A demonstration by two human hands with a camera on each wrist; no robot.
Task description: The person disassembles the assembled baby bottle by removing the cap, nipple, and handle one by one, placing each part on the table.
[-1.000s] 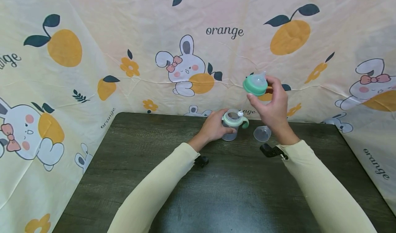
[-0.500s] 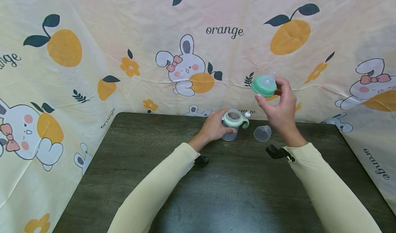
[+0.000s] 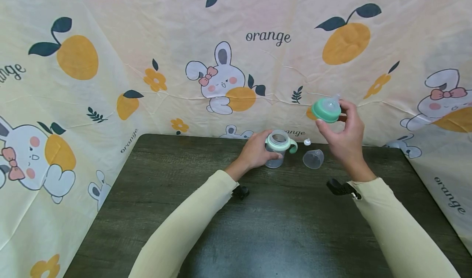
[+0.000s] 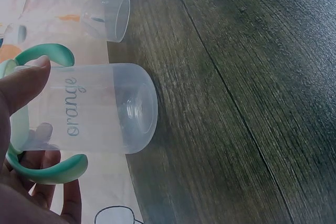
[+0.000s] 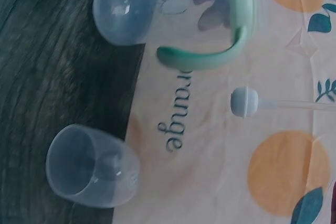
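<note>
On the dark table (image 3: 206, 229) stands a clear baby bottle (image 3: 275, 151) with a mint collar and handles (image 3: 293, 147), its mouth uncovered. My left hand (image 3: 263, 149) grips it from the left; in the left wrist view my thumb (image 4: 23, 85) lies on the bottle (image 4: 105, 108). Up and to the right, my right hand (image 3: 333, 120) pinches the mint lid (image 3: 326, 110) with its clear spout. A thin straw hangs from the lid and ends in a white weight (image 3: 307, 142) (image 5: 244, 102) in the air beside the bottle (image 5: 131, 6).
A clear cap (image 3: 313, 159) (image 5: 92, 166) (image 4: 107, 17) lies on its side just right of the bottle. A cloth printed with rabbits and oranges (image 3: 236, 64) rises behind the table and wraps both sides. The table's near part is bare dark wood.
My right hand has carried the lid to the right and a little lower. The straw's white weight has swung from the bottle's mouth to the right of it. The left hand kept still.
</note>
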